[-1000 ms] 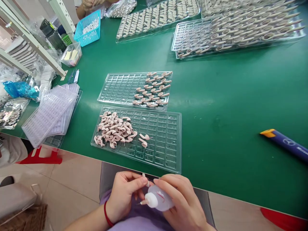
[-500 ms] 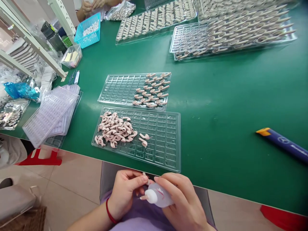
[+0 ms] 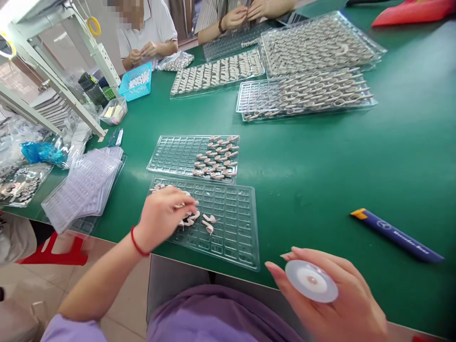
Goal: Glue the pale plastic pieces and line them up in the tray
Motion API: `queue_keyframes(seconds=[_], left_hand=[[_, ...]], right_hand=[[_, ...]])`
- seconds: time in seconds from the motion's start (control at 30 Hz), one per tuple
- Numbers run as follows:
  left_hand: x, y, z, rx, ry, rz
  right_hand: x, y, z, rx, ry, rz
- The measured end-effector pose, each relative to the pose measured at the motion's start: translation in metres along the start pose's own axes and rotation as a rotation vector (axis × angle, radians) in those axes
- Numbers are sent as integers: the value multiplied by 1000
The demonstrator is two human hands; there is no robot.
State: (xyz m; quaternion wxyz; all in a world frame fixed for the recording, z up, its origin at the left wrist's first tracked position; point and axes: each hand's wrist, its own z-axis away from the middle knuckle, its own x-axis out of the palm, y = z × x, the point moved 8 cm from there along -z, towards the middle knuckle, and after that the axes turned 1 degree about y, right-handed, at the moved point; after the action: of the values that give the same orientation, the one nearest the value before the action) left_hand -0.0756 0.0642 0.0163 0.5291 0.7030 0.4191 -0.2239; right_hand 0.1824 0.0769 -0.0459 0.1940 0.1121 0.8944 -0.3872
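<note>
My left hand (image 3: 162, 216) hovers over the left part of the near clear plastic tray (image 3: 233, 228), its fingers curled together. Whatever lies between those fingertips is too hidden to make out. Beneath and beside it is a heap of pale pink earphone shells (image 3: 190, 219), partly covered by the hand. Two loose shells (image 3: 208, 228) with thin wires lie to its right. At the table's front edge, my right hand (image 3: 342, 294) grips a translucent squeeze bottle (image 3: 292, 275) with a white cap, its tip turned toward me.
Behind stands a second tray (image 3: 174, 154), with shells set in its right side. Farther back are filled trays (image 3: 317, 47). A blue and yellow box (image 3: 395, 235) lies at right, stacked empty trays (image 3: 83, 185) at left. A blue basket (image 3: 124, 88) sits near co-workers' hands (image 3: 144, 52).
My left hand has moved from my lap up and forward over the shell heap. My right hand has swung right with the bottle, which has tipped toward me. The view has tilted up.
</note>
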Motion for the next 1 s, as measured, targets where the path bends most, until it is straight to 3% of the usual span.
queue_keyframes(seconds=[0.1, 0.2, 0.3, 0.47, 0.67, 0.83, 1.0], left_hand=[[6, -37, -58, -37, -53, -115], [19, -66, -94, -64, -145, -156], [27, -79, -107, -59, -194, -182], [35, -84, -107, -53, -244, -230], [37, -78, -109, -55, -302, -251], [28, -46, -89, -62, -308, -237], [59, 0, -36, -28, -600, -311]], right_hand=[[4, 5, 2, 11, 14, 35], [4, 8, 5, 25, 22, 25], [3, 9, 3, 26, 17, 7], [1, 9, 1, 11, 26, -10], [2, 9, 0, 15, 40, -7], [1, 10, -2, 39, 52, -14], [1, 10, -5, 48, 45, -27]])
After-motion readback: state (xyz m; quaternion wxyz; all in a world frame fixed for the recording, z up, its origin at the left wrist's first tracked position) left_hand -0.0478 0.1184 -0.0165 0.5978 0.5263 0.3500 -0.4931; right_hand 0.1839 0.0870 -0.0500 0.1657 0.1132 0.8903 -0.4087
